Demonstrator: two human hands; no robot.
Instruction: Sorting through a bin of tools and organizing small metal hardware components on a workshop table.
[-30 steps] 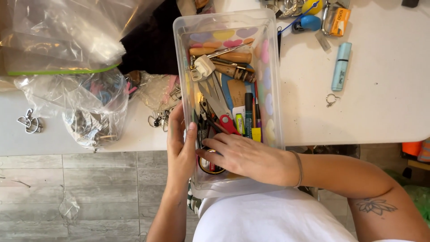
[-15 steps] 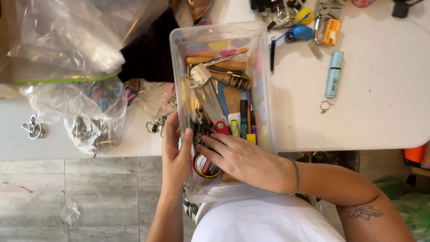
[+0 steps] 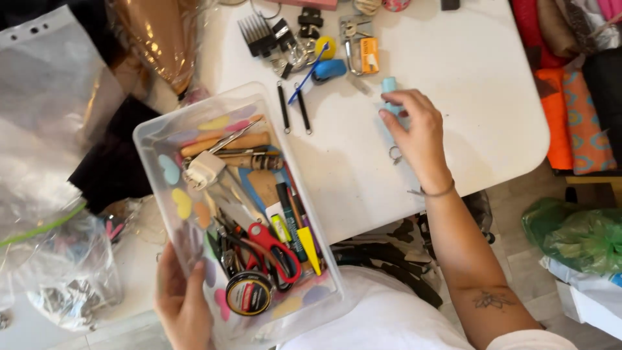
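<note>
My left hand (image 3: 183, 299) grips the near-left wall of a clear plastic bin (image 3: 150, 139) with coloured heart stickers. The bin holds red-handled scissors (image 3: 275, 249), a tape roll (image 3: 249, 293), wooden-handled tools (image 3: 227, 144), pens and markers. My right hand (image 3: 418, 133) has reached out over the white table (image 3: 479, 78) and curls around a light blue tube (image 3: 389, 86), fingertips on it. A small metal ring (image 3: 394, 154) lies beside that hand.
Binder clips (image 3: 260, 34), a blue oval object (image 3: 330, 69), an orange-and-metal carabiner item (image 3: 363, 53) and two black rods (image 3: 293, 108) lie at the table's far side. Clear plastic bags (image 3: 52, 149) sit left. Colourful fabrics (image 3: 576, 78) and a green bag (image 3: 576, 236) lie right.
My right hand left the bin and moved out to the light blue tube on the table. The bin now sits tilted, held by my left hand alone.
</note>
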